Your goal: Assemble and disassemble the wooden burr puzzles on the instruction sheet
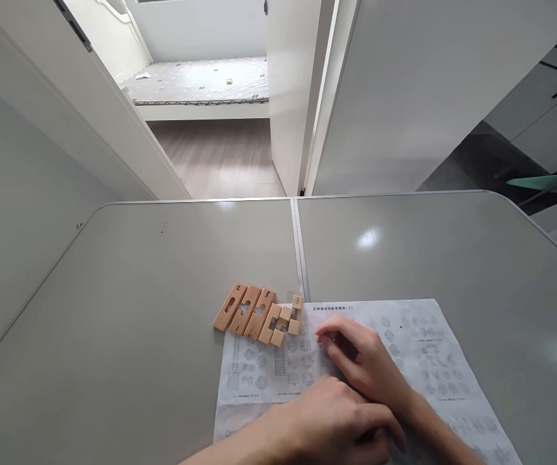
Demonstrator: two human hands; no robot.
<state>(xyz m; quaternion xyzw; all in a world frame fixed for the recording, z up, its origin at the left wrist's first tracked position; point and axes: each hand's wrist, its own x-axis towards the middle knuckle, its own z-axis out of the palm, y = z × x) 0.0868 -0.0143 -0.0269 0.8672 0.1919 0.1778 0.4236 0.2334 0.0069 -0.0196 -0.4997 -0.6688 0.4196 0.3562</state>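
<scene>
My right hand (358,355) rests on a printed paper sheet (375,313), thumb and fingertips drawn together, nothing visible between them. Across my right wrist lies my left hand (336,416), back up and fingers curled; its palm is hidden and nothing shows in it. Left of my right fingertips, notched wooden puzzle pieces stand side by side in a slanted row. Three are darker: one marked 2 (230,307), a middle one (244,310) and one marked 3 (260,313). Beside them are paler pieces (270,324), including a small one marked 3 (296,315). Neither hand touches them.
The grey table (137,290) has a metal seam (297,239) down its middle and a raised rim. Beyond it, an open doorway with a white door (292,84) shows a bed (201,81). Dark-handled cabinets (544,97) stand at the far right.
</scene>
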